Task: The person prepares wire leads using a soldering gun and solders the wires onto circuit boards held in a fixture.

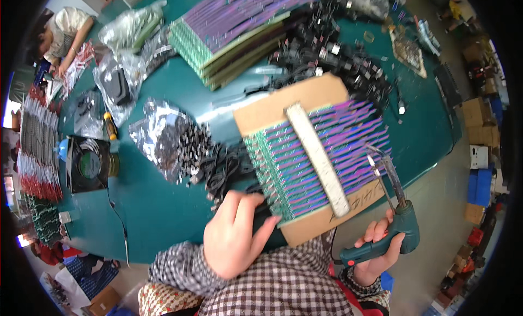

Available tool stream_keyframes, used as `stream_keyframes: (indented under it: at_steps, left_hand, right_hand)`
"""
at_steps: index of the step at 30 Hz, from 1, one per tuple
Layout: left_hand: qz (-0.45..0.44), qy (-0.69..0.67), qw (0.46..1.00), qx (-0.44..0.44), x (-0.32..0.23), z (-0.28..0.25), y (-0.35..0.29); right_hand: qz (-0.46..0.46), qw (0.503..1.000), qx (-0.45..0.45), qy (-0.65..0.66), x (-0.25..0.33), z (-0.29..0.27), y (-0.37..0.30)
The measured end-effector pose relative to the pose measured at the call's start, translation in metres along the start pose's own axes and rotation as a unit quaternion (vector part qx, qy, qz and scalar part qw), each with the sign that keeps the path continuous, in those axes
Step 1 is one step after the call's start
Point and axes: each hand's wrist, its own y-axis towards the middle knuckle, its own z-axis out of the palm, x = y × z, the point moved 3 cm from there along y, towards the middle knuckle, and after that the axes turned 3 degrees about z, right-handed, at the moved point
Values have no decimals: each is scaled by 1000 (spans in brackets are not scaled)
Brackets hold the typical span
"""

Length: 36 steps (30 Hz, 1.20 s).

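Note:
My right hand is wrapped round the grip of a dark green soldering gun, its metal tip pointing up over the right edge of the work. My left hand rests beside the lower left corner of a cardboard sheet, thumb and fingers apart, with no held thing visible. On the sheet lies a row of green circuit boards with purple and blue wires running to the right. A whitish flat bar lies across the wires. Black cables sit just beyond my left fingers.
A stack of wired board panels stands at the back, beside a heap of black cables. A bag of small metal connectors, a fan and a yellow screwdriver are on the left. Another person works at the far left.

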Motion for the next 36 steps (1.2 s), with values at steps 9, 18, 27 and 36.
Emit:
stream_keyframes:
  at_steps: [9,18,27,36]
  left_hand:
    - [145,-18,989,-24,-28,-32,80]
    - [433,172,881,-73,-37,46,238]
    - [446,-59,893,24,-18,11,86]
    - [249,-158,952,87,-6,7,73]
  right_hand:
    - [-84,990,-106,29,25,-31,28]
    - [-120,980,-153,42,32,-60,3]
    - [-110,979,-164,50,35,-51,20]
    - [-109,991,-68,44,27,-23,21]
